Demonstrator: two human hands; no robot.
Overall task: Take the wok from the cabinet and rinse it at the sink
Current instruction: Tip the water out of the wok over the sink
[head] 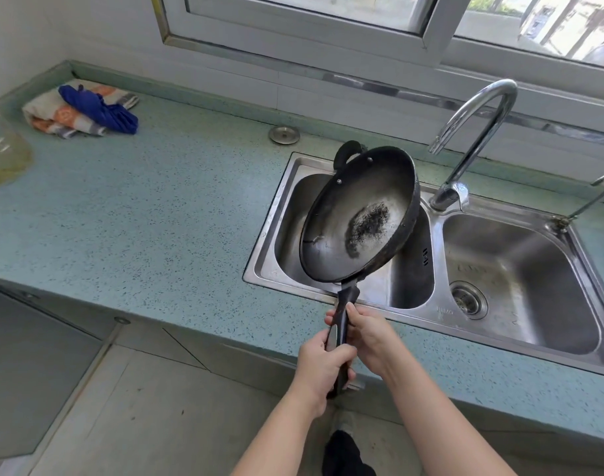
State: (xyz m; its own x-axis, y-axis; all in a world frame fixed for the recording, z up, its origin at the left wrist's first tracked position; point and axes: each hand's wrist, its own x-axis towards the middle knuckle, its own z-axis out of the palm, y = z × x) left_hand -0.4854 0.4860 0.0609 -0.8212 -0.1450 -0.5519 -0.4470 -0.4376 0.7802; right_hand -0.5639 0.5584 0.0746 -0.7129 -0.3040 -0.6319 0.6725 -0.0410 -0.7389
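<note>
Now wok (357, 214) tilts left, handle (341, 324) toward person.

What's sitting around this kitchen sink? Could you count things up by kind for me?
Black round metal wok, held by left hand and right hand: 1
Steel sink basins: 2
Curved chrome taps: 2, one only partly in view
Cloths, one blue, one orange-patterned: 2
Clear yellowish plastic bottle: 1
Total: 8

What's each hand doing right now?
Left hand: closed on the wok handle, lower grip.
Right hand: closed on the same handle, nearer the pan.
</note>
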